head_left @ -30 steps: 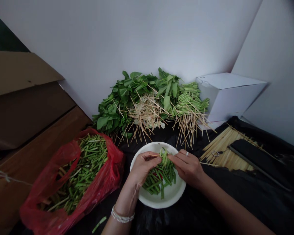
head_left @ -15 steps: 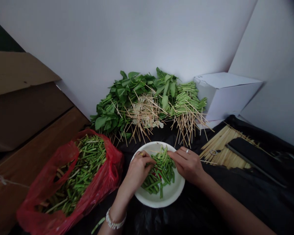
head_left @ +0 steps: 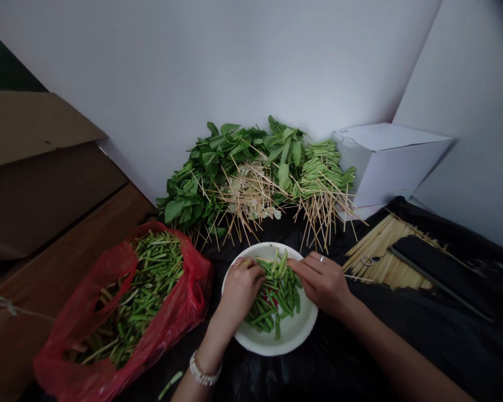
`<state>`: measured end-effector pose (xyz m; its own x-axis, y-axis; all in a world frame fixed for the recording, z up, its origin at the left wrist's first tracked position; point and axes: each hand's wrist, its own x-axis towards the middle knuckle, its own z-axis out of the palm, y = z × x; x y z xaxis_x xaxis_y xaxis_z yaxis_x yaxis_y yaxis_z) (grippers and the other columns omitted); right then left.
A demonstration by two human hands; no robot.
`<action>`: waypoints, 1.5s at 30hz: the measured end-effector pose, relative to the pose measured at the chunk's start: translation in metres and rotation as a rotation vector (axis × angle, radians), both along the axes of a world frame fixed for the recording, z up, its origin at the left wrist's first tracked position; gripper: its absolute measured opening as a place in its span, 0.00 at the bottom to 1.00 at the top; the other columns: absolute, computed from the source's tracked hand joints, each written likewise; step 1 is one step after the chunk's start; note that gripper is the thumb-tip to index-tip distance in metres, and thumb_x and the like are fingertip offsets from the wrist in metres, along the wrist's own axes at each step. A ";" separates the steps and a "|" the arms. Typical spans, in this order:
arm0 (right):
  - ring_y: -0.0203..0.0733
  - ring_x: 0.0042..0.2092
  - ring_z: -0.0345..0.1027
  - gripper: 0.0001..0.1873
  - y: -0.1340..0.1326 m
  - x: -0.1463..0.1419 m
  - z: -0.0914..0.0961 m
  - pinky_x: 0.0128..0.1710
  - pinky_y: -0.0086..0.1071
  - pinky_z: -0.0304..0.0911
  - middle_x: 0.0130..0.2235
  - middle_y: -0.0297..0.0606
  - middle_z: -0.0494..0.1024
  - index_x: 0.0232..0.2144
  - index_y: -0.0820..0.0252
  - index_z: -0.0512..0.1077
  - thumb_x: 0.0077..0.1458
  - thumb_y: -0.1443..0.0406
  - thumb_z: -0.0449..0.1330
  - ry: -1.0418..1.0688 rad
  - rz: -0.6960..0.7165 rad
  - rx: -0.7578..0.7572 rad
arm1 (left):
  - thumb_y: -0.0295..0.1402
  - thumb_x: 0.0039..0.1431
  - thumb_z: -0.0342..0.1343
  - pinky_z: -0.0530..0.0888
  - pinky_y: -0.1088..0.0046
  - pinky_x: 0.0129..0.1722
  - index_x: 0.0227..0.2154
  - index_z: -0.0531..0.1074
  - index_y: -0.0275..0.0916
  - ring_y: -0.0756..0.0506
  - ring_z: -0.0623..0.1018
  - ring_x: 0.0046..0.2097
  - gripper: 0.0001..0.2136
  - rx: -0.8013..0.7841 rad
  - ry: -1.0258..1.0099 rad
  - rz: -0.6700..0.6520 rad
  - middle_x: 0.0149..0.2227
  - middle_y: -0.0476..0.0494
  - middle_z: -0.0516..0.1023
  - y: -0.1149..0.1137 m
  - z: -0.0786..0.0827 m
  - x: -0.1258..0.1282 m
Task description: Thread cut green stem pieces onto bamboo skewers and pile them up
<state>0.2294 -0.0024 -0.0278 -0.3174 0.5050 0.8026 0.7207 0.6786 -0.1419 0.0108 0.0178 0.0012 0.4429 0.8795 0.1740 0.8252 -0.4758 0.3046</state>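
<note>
While the white bowl (head_left: 305,329) sits centre with cut green stems (head_left: 272,315) heaped inside, both hands are at its rim. Left hand (head_left: 243,283), 10 o'clock: fingers curled over the stems, tips partly hidden, can't tell what that grip has. Right hand (head_left: 322,282), 2 o'clock: grip pinched nearly closed on the top stems. From the bowl: red plastic bag (head_left: 197,279) at 9, full of more cut stems. Cardboard box (head_left: 37,201) at 10, contents not visible. Leafy greens (head_left: 209,156) at 11. Skewered stem bundles (head_left: 322,170) at 1. White box (head_left: 398,170) near 2, lid down.
</note>
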 end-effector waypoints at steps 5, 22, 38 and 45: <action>0.38 0.32 0.64 0.15 0.000 0.001 0.000 0.35 0.33 0.64 0.28 0.37 0.75 0.47 0.61 0.73 0.59 0.73 0.54 0.024 0.000 0.005 | 0.31 0.57 0.58 0.71 0.67 0.43 0.35 0.79 0.42 0.43 0.79 0.39 0.06 -0.125 -0.502 0.129 0.36 0.45 0.82 0.001 -0.002 -0.007; 0.38 0.32 0.63 0.14 -0.001 -0.001 0.000 0.36 0.32 0.64 0.27 0.37 0.73 0.45 0.61 0.74 0.59 0.73 0.54 -0.010 -0.017 0.011 | 0.33 0.38 0.73 0.78 0.81 0.35 0.33 0.81 0.32 0.50 0.81 0.34 0.16 -0.798 -1.528 0.307 0.32 0.41 0.83 -0.001 0.010 -0.005; 0.39 0.31 0.65 0.15 -0.001 -0.001 0.002 0.35 0.33 0.64 0.26 0.37 0.73 0.45 0.61 0.75 0.59 0.73 0.52 -0.041 -0.008 0.033 | 0.32 0.38 0.73 0.76 0.79 0.33 0.31 0.79 0.33 0.50 0.80 0.31 0.15 -0.721 -1.460 0.321 0.29 0.43 0.83 -0.001 0.007 -0.003; 0.38 0.30 0.63 0.13 -0.002 -0.003 0.006 0.33 0.32 0.65 0.26 0.37 0.73 0.42 0.64 0.74 0.60 0.73 0.52 -0.002 0.030 0.036 | 0.33 0.38 0.73 0.75 0.80 0.31 0.30 0.77 0.34 0.51 0.80 0.30 0.15 -0.727 -1.403 0.300 0.28 0.45 0.82 0.000 0.011 0.001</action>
<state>0.2268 -0.0039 -0.0218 -0.3334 0.4656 0.8198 0.6999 0.7048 -0.1156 0.0116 0.0174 0.0124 0.1064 0.9743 -0.1987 -0.2544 0.2199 0.9418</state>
